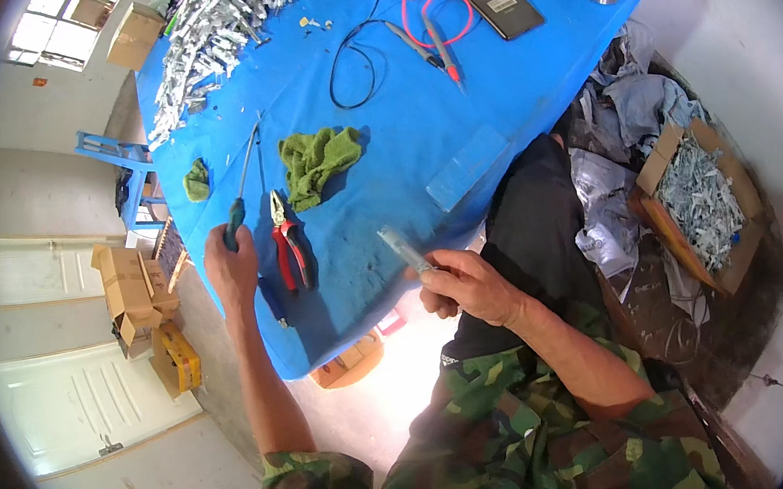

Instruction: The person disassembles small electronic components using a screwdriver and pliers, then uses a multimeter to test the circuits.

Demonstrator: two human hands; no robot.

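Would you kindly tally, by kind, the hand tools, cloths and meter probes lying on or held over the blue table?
Hand tools: 2, the green-handled screwdriver in the left hand, and the red-handled pliers.
Green cloths: 2, a large crumpled one and a small one.
Meter probes: 2, one black, one red.
Total: 6.

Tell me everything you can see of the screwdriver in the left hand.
The long screwdriver with a dark green handle and thin grey metal shaft lies on the blue table, shaft pointing away from the person toward the heap of silvery metal parts. The left hand grips its handle; red-handled pliers lie beside it.
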